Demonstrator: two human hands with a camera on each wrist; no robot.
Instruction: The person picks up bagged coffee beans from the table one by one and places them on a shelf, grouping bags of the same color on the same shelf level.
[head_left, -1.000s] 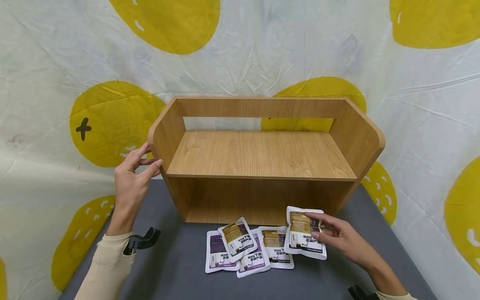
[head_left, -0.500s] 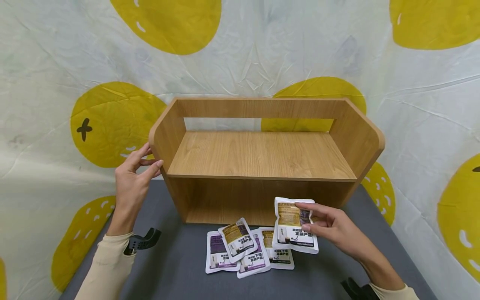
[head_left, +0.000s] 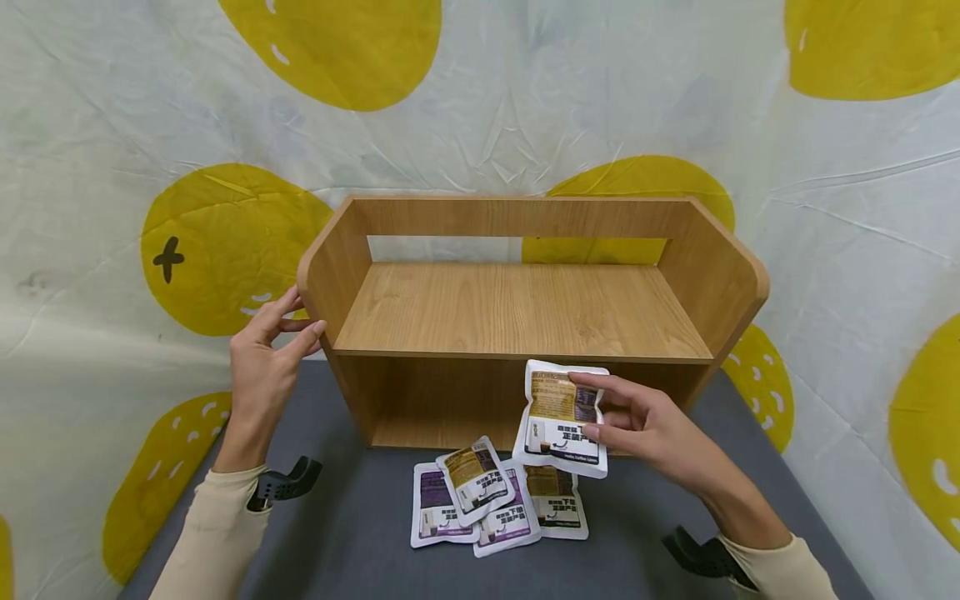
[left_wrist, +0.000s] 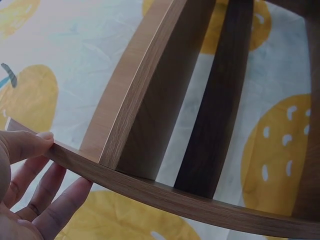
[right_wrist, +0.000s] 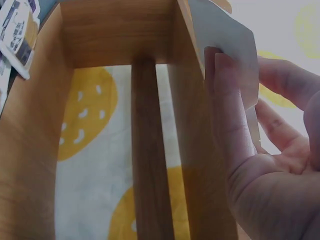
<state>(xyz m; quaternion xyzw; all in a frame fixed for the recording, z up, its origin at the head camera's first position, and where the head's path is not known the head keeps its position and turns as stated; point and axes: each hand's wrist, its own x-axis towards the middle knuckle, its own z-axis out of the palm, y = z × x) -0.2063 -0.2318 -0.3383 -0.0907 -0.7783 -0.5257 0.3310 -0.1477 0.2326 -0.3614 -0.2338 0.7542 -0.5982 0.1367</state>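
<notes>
My right hand (head_left: 652, 425) pinches a white sachet with a gold and purple label (head_left: 562, 417) by its right edge, thumb in front. It is held up before the lower compartment of a two-tier wooden shelf (head_left: 525, 308). The sachet's plain back (right_wrist: 225, 40) shows in the right wrist view. My left hand (head_left: 262, 358) grips the shelf's left side panel, with thumb and fingers on its edge (left_wrist: 75, 162) in the left wrist view. Below the shelf's front lie two gold-label sachets (head_left: 476, 479) and two purple-label sachets (head_left: 438, 504), partly overlapping.
The shelf stands on a dark grey tabletop (head_left: 337, 533), tall side panels at both ends. A white cloth with yellow fruit prints (head_left: 480, 100) hangs behind and at the sides. Black straps (head_left: 285, 483) sit on both wrists.
My right hand has moved up and left with the gold-label sachet, from beside the loose sachets to in front of the lower compartment. My left hand has stayed on the side panel.
</notes>
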